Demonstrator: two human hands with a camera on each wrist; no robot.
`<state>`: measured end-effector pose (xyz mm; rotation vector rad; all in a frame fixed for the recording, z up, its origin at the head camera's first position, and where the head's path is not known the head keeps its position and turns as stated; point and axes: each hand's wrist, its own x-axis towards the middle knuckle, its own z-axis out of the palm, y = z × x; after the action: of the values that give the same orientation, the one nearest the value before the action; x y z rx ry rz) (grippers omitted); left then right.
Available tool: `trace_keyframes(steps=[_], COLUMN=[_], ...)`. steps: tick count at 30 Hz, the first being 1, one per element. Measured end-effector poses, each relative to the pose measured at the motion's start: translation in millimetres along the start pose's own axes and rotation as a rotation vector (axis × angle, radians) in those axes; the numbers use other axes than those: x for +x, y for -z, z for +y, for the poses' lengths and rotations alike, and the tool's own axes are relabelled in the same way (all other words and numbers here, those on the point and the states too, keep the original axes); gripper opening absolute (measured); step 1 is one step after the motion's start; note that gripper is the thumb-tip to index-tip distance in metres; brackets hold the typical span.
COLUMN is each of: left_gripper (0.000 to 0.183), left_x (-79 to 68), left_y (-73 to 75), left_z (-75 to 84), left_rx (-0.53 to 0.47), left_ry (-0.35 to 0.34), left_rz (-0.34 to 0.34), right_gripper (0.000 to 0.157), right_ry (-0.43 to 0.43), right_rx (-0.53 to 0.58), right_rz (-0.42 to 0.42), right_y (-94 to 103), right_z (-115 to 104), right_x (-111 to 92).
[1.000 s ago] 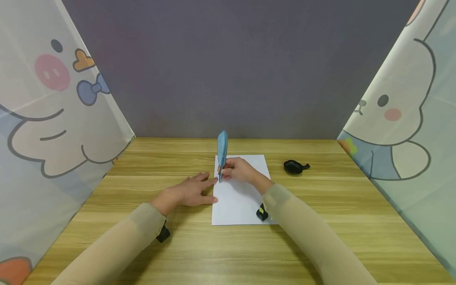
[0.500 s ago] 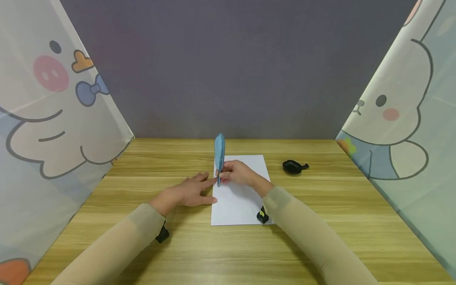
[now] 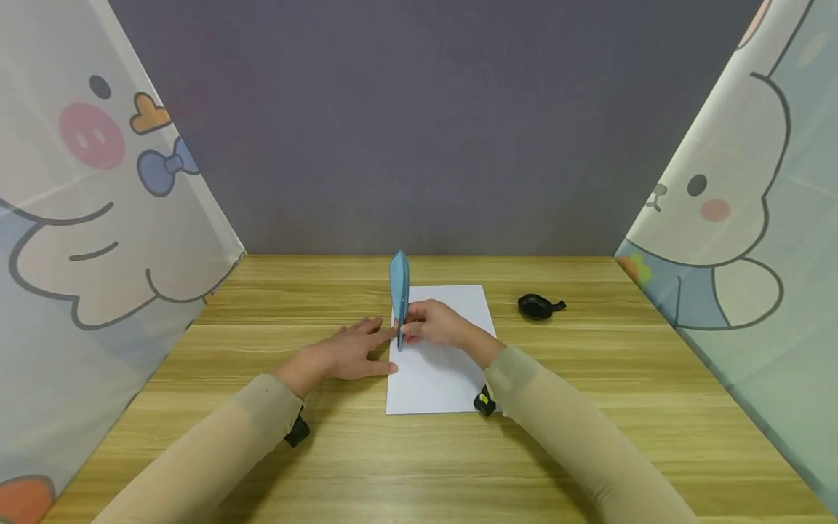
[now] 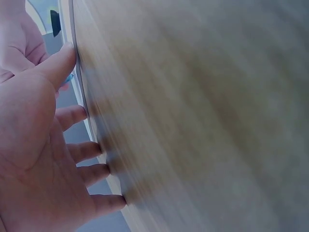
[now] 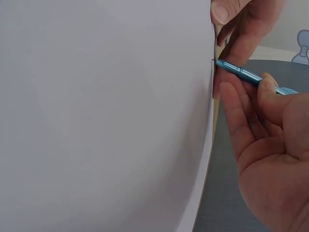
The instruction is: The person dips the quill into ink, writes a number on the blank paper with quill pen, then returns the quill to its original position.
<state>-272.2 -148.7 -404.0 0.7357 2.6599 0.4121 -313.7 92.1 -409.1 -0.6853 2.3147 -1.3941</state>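
My right hand (image 3: 440, 323) pinches a blue pen (image 3: 400, 291) with a broad, feather-like top, held nearly upright near the left edge of a white sheet of paper (image 3: 439, 378). The metallic barrel of the pen (image 5: 248, 76) shows between thumb and fingers in the right wrist view, its tip at the paper, where a short dark mark shows. My left hand (image 3: 350, 352) lies with fingers spread at the paper's left side, thumb and index fingertip on its edge. In the left wrist view, the left fingers (image 4: 82, 152) are fairly straight, tips touching the surface.
A black oval object (image 3: 535, 307) with a short tab lies right of the paper on the wooden table (image 3: 366, 466). A grey panel (image 3: 432, 131) stands behind, and cartoon-printed cloths (image 3: 118, 218) hang at both sides. Black devices sit under both wrists.
My right hand has drawn the pen a little toward me and slightly left, along the paper's left side. The left hand has stayed in place.
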Motion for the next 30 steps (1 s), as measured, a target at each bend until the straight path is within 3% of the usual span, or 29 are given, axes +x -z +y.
trace_keyframes(steps=[30], left_gripper=[0.087], left_x=[2.1], left_y=[-1.1], left_z=[-3.8], left_rx=[0.014], left_ry=[-0.012], left_rz=[0.001], right_gripper=[0.015], right_ry=[0.027], right_rx=[0.0], right_rz=[-0.062], right_y=[-8.8], right_z=[-3.9], right_x=[-21.8])
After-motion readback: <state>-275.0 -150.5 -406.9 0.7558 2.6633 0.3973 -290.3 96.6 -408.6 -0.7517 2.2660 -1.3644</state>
